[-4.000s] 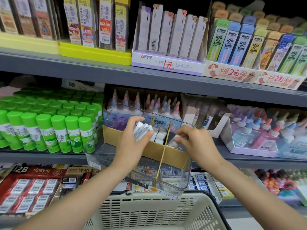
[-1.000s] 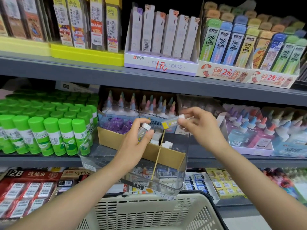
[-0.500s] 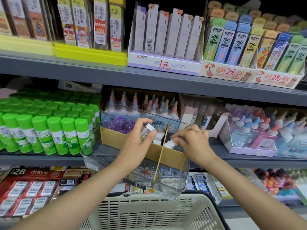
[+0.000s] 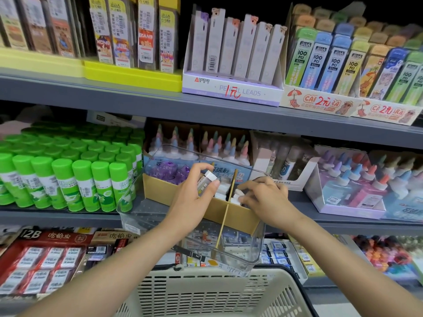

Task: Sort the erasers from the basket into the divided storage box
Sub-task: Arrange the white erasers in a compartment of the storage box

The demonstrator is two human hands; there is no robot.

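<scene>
Pinching an eraser [image 4: 206, 181], left hand [image 4: 190, 202]; right hand [image 4: 265, 197] grip unclear; "PENCIL LEADS" box [image 4: 231, 90] above.

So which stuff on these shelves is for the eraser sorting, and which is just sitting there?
For the job:
- eraser pinched in the left hand
- right hand at the erasers in the box
- clear divided storage box
- basket

Just sitting there:
- green glue sticks
- pencil lead boxes
- glue bottles
</scene>
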